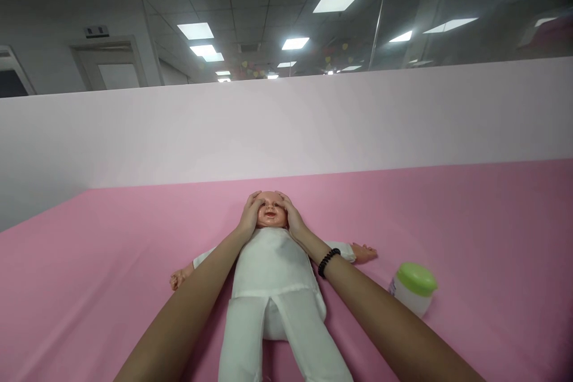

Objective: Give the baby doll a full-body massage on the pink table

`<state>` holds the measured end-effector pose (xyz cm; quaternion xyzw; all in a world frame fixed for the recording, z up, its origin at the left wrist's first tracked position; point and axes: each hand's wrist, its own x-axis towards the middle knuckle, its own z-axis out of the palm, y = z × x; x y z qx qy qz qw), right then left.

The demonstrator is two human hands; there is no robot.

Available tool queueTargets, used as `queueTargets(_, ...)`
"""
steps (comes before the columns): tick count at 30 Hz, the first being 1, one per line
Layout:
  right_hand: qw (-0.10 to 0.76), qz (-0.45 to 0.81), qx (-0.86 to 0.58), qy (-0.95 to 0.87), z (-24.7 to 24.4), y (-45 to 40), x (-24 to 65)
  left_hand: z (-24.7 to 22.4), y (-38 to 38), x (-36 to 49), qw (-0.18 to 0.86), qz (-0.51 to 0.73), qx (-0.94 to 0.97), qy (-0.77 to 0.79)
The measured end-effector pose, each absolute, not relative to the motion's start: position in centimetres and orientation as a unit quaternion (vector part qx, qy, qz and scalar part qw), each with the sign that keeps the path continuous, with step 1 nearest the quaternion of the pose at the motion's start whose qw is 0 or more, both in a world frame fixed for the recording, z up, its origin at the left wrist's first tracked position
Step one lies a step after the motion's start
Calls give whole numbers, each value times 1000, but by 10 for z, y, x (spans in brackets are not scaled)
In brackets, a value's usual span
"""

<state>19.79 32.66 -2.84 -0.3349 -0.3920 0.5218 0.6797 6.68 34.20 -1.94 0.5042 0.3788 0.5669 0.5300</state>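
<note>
1. head view: the doll (275, 262) lies face up on the pink mat (111, 262), arms out, its head (271, 219) between the two hands.
2. the left hand (249, 213) and right hand (293, 218) cup the head from either side, fingers stretched rather than curled shut; whether they press or merely rest, i cannot tell.
3. good cupping here calls for light, equal pressure from both palms, with the head square to the body.
4. fingers look close to the eyes; better to set them along the temples.
5. mind the green-lidded jar (414, 286) beside the right forearm.
</note>
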Motion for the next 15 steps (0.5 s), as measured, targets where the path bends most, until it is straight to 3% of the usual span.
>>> queueTargets(15, 664, 524, -342, -409, -24, 320, 199, -9, 331, 66, 532, 551, 505, 397)
